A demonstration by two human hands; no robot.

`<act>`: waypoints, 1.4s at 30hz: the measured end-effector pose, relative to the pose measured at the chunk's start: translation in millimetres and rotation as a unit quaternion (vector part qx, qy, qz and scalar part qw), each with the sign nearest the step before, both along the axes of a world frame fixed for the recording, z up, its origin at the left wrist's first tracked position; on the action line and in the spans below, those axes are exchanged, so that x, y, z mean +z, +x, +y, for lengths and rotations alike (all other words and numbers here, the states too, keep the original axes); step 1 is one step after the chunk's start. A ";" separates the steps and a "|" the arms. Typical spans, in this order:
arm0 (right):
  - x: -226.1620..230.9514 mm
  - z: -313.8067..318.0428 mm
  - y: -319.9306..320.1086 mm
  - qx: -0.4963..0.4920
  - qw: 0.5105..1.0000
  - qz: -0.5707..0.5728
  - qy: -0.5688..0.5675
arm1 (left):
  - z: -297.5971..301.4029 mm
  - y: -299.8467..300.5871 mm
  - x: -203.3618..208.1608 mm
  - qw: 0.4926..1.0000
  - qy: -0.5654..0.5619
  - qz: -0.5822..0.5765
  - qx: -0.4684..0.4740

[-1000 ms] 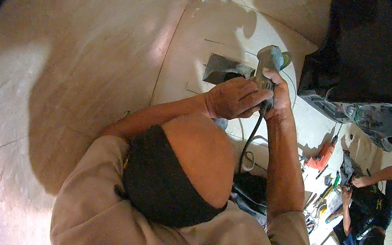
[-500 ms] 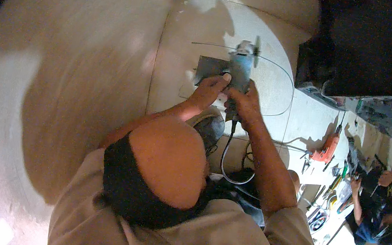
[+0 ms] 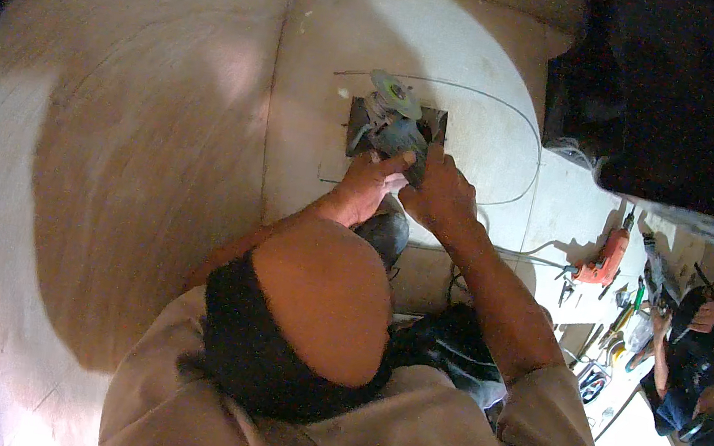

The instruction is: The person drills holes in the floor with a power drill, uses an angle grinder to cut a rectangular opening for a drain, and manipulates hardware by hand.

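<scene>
An angle grinder (image 3: 400, 138) with a bluish body is in both my hands, above the tiled floor. Its pale greenish disc (image 3: 397, 93) faces up at the far end, tilted toward the left. My left hand (image 3: 363, 190) is closed around the left side of the body, thumb on top. My right hand (image 3: 447, 190) wraps the right side near the rear; its fingers are partly hidden. Under the grinder lies a dark square plate (image 3: 435, 123), mostly covered by the tool. A thin wire (image 3: 535, 138) curves across the floor around it.
An orange drill (image 3: 610, 256) with its cord lies on the floor to the right. Beyond it are several hand tools (image 3: 619, 325) and another person (image 3: 691, 357) at work. A large dark object (image 3: 679, 103) fills the upper right. A rounded dark object (image 3: 385, 231) sits close below my hands.
The grinder has turned and tilted left, over the plate. Its disc, earlier edge-on at the right, now shows its flat face. Both hands turned with it, and my right hand shifted forward.
</scene>
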State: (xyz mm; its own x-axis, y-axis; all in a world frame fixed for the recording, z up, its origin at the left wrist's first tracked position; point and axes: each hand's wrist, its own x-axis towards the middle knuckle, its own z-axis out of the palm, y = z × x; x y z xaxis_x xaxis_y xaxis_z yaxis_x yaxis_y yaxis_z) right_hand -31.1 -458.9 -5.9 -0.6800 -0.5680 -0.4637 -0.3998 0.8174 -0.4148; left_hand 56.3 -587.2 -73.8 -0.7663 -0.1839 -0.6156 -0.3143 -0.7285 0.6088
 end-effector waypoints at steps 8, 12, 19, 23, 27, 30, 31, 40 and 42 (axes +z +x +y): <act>23.5 2.0 -45.6 0.076 0.995 -0.032 0.065 | 25.4 -22.1 -14.9 0.996 0.080 0.035 -0.025; 21.3 0.7 -60.3 0.063 0.992 -0.033 0.103 | 29.1 -32.8 -21.7 0.994 0.092 0.055 -0.035; 3.4 6.9 -74.6 0.136 0.989 0.023 0.059 | 35.5 -38.5 -40.4 0.987 0.157 0.024 -0.009; -5.3 6.0 -82.4 0.143 0.988 0.024 0.053 | 39.6 -41.3 -44.9 0.983 0.179 0.032 0.016; -7.5 1.9 -91.3 0.146 0.987 -0.011 0.064 | 39.5 -46.8 -43.6 0.989 0.143 0.028 0.042; -8.4 -0.7 -93.3 0.135 0.989 -0.016 0.057 | 37.3 -51.5 -42.2 0.986 0.155 0.035 0.052; -9.7 -1.6 -94.0 0.130 0.990 -0.011 0.052 | 36.7 -52.6 -42.2 0.987 0.143 0.037 0.054; -18.1 -0.7 -101.2 0.133 0.990 -0.029 0.046 | 40.1 -53.0 -51.1 0.986 0.155 0.012 0.058; -18.3 -0.5 -100.7 0.135 0.990 -0.019 0.033 | 40.5 -52.7 -52.3 0.987 0.153 0.000 0.048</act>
State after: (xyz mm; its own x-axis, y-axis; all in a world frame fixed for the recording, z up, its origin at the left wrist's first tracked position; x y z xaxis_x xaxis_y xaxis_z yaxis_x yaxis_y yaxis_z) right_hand -131.8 -459.4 -24.3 -0.4885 -0.6947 -0.5280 -0.5926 0.7083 -0.3837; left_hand 3.7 -546.7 -126.1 -0.7543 -0.0611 -0.6536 -0.2349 -0.9046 0.3557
